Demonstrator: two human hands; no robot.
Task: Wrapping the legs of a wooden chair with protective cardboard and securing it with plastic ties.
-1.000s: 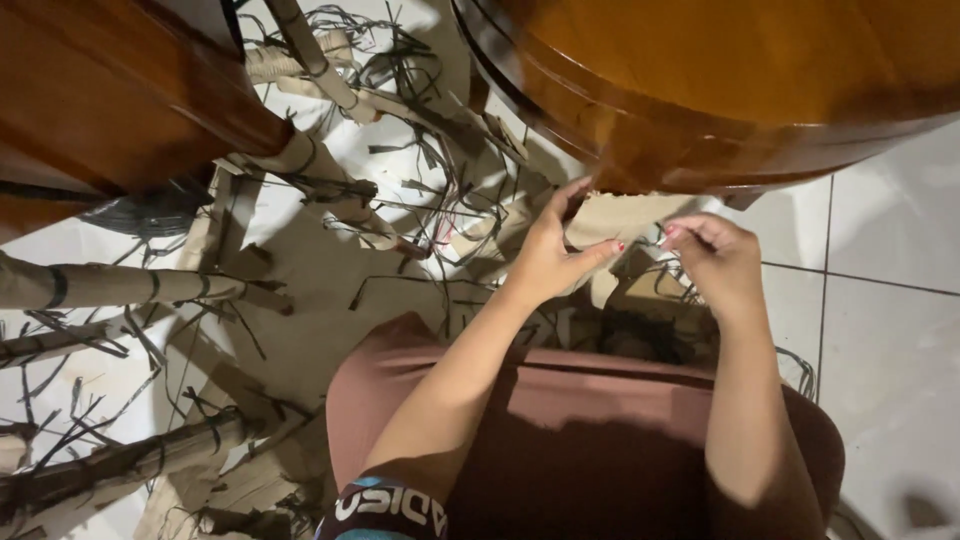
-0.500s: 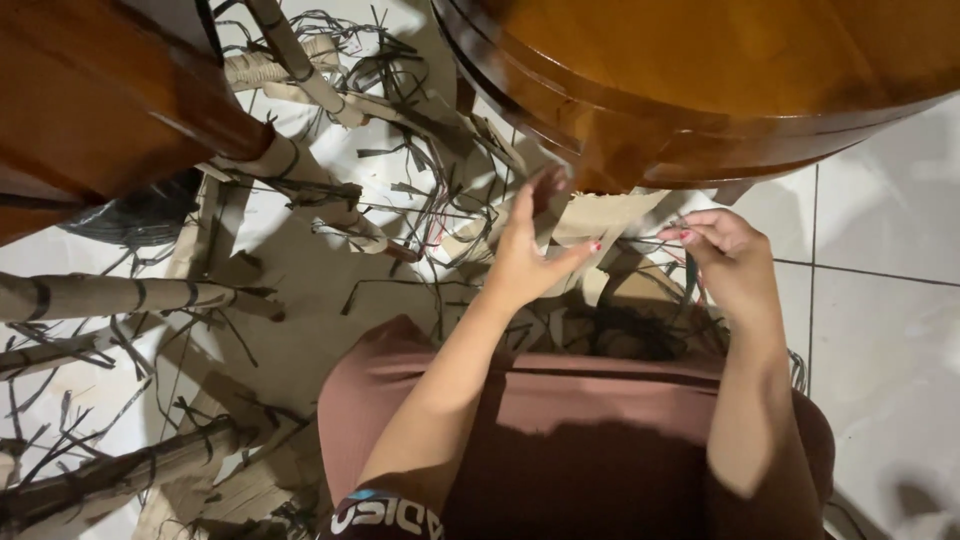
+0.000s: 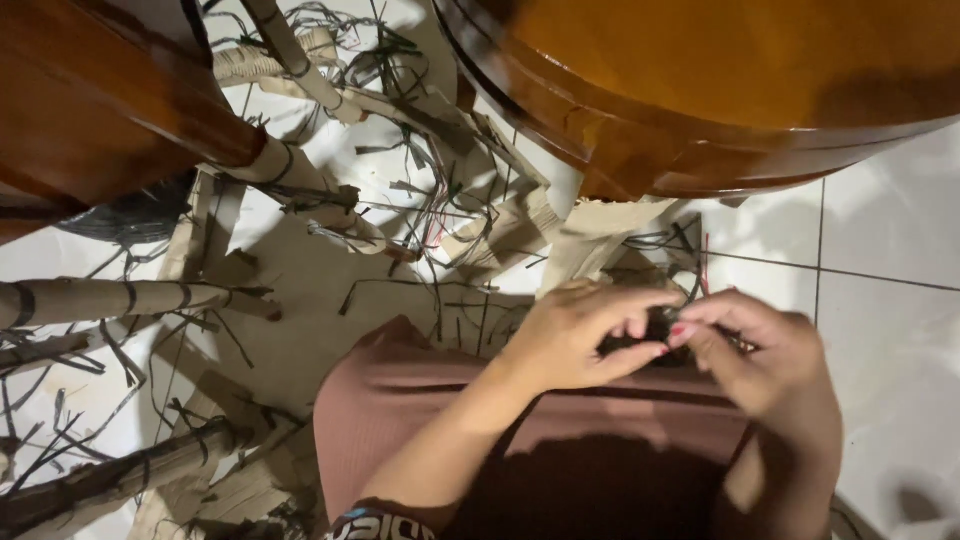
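Where the two hands meet above the lap, a small dark bundle of thin strips (image 3: 655,330) sits pinched between them, mostly hidden by the fingers. The left hand (image 3: 578,335) curls around it from the near side, thumb and forefinger narrowed to a tight pinch on the bundle's left end. The right hand (image 3: 765,350) closes on the other end, its red-nailed fingertips (image 3: 680,329) pressed to the dark material, the remaining fingers folded in. Only a short blackish patch of the bundle shows between the fingertips; whether it is cord, fibre or plastic cannot be told.

Under the hands lies a smooth, ribbed reddish-brown garment (image 3: 420,400) stretched over the person's lap, matte and softly creased.

Beyond it, flat pale-brown cardboard pieces (image 3: 300,300) cover the white tiled floor (image 3: 890,300), strewn with loose thin dark strips (image 3: 440,190) that lie tangled and curling. Rolled cardboard tubes (image 3: 110,298) bound with dark bands lie to the left, rough and cylindrical, with another banded tube (image 3: 120,475) lower down and nearer. A folded beige cardboard flap (image 3: 590,245) rises just behind the hands.

Farthest up, a round glossy orange-brown wooden tabletop (image 3: 720,80) curves across the upper right, polished and reflective, and a dark varnished wooden piece of furniture (image 3: 90,100) fills the upper left corner.
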